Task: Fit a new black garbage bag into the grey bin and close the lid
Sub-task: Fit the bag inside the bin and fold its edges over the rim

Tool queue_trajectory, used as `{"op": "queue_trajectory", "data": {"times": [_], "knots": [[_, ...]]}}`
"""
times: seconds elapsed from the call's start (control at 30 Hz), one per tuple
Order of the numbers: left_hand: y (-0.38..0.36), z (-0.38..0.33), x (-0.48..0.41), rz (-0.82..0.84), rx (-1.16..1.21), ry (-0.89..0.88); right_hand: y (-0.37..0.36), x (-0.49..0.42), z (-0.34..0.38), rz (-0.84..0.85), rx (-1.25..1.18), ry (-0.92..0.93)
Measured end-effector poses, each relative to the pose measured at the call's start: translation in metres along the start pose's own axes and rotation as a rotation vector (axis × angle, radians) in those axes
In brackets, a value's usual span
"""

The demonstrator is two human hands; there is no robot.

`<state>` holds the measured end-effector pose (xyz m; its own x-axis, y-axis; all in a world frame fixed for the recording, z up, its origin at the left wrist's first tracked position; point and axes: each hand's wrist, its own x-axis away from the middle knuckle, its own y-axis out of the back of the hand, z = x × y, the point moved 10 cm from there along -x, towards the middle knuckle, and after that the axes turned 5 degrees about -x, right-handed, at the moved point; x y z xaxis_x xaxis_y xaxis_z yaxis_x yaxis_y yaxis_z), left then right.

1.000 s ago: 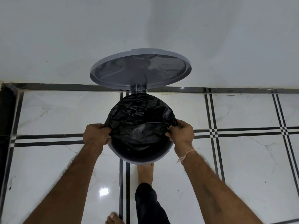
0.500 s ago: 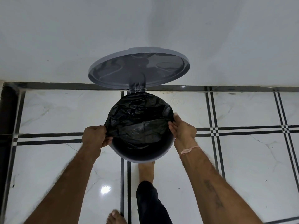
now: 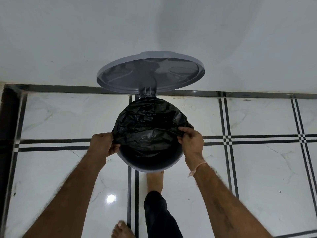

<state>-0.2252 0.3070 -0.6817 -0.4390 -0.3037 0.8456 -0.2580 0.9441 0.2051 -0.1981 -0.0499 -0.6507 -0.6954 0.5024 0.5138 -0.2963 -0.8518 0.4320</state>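
The crinkled black plastic garbage bag (image 3: pixel 151 124) covers the far rim of the round grey plastic bin (image 3: pixel 149 164); both hands, left (image 3: pixel 103 144) and right (image 3: pixel 191 140), pinch its edge; the near rim is bare; the round grey lid (image 3: pixel 151 73) stands open.

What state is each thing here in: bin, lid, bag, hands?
Round grey plastic lid: raised open.
Black plastic garbage bag: over the far rim, not the near.
Round grey bin: near rim bare.
Left hand: grips the bag's left edge.
Right hand: pinches the bag's right edge.
Bare foot: at the bin's base.
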Motion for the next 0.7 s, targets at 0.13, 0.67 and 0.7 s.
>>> {"op": "queue_trajectory", "data": {"times": [0.13, 0.67, 0.7], "knots": [[-0.002, 0.002, 0.001, 0.034, 0.035, 0.002, -0.003, 0.004, 0.01, 0.056, 0.249, 0.016], [-0.006, 0.031, 0.01, 0.08, 0.606, 0.208, 0.02, 0.036, -0.035, -0.077, -0.386, -0.34], [-0.007, 0.032, 0.012, 0.085, 0.654, 0.212, 0.019, 0.039, -0.037, -0.073, -0.427, -0.355]]}}
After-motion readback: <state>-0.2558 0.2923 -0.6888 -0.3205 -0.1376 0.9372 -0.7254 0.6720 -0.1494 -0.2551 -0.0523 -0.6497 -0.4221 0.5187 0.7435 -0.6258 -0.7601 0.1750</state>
